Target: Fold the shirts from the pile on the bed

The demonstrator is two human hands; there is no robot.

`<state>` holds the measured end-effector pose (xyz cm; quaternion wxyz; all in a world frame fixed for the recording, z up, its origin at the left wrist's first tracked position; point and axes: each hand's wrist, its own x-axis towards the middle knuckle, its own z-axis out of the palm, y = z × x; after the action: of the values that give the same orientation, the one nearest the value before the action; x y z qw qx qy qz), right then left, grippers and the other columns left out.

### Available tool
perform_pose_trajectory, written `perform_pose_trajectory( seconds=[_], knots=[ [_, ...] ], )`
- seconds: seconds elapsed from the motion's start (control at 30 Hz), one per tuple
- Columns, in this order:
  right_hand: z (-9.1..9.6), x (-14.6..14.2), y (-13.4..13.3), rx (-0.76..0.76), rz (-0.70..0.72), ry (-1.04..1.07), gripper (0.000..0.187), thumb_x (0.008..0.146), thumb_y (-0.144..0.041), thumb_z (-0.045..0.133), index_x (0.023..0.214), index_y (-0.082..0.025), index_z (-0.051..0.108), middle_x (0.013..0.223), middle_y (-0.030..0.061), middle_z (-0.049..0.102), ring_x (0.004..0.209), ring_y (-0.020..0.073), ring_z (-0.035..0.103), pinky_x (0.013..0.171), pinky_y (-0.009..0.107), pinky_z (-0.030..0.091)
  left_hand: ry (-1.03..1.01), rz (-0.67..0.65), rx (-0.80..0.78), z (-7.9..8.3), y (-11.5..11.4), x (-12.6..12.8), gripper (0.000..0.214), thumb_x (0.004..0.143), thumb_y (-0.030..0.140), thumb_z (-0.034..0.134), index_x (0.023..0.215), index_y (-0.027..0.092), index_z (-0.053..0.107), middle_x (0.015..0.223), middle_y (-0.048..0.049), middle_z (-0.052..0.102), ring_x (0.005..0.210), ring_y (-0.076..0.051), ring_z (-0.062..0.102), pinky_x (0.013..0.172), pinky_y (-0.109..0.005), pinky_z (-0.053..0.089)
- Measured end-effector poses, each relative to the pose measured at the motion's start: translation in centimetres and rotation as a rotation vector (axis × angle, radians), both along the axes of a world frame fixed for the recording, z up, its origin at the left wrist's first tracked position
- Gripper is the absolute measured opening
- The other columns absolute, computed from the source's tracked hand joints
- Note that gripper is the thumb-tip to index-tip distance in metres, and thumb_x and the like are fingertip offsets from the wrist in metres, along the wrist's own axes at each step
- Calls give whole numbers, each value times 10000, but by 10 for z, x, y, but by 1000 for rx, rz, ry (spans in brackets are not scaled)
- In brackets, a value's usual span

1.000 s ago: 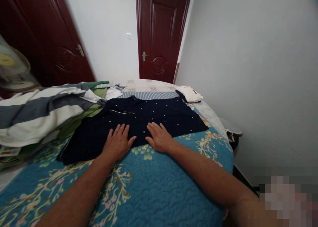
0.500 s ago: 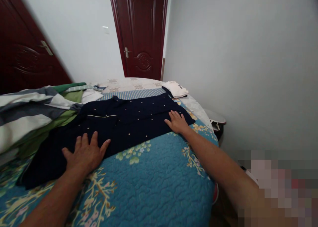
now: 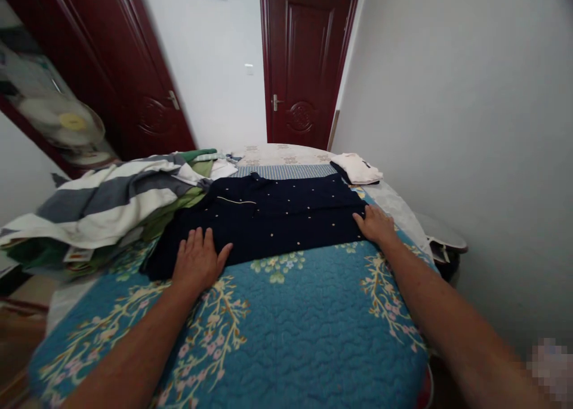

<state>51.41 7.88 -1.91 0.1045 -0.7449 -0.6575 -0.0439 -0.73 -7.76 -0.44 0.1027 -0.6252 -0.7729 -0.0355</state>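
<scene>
A navy garment (image 3: 277,212) with small light dots lies spread flat. Near its upper left runs a thin cream trim line, like a pocket edge. My left hand (image 3: 200,260) rests palm down on the lower left part, open, with the thumb held away from the fingers. At the right edge, my right hand (image 3: 378,224) touches the cloth with its thumb and fingers apart. Under the garment is a blue floral quilted cover (image 3: 304,319).
Rumpled clothes (image 3: 111,200), striped grey and white with green, are heaped at the left. A folded pale garment (image 3: 357,169) lies on dark cloth at the far right. Behind stand dark red doors (image 3: 308,57), and a grey wall (image 3: 470,128) rises at the right. A fan (image 3: 71,122) shows at left.
The view has turned left and tilted. My right hand has slid outward to the garment's right edge. My left hand stays flat on the left part.
</scene>
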Motion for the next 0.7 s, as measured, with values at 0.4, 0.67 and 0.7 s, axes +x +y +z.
perform_pose_trajectory(
  seconds=[0.4,0.67,0.7],
  knots=[
    [26,-136,-49,17,536,45,643,1100,-518,377,1644,-186,462,1753,121,352,1633,278,277,1312,532,232,-94,-283,-42,23,50,56,694,1067,557,406,1664,208,458,1721,-160,421,1608,-410,335,1279,-614,277],
    [27,-157,-17,-178,441,94,773,1091,-655,315,1709,-190,351,1790,115,256,1667,307,162,1332,594,105,-85,-256,-58,-1,66,52,687,1071,583,377,1684,275,427,1749,-122,380,1620,-398,315,1282,-634,261],
    [27,-151,-8,-187,410,94,782,1091,-661,305,1711,-187,342,1792,115,250,1668,309,155,1331,599,101,-83,-258,-54,-2,66,51,687,1070,583,379,1683,277,429,1746,-122,387,1619,-398,317,1281,-635,262]
  ],
)
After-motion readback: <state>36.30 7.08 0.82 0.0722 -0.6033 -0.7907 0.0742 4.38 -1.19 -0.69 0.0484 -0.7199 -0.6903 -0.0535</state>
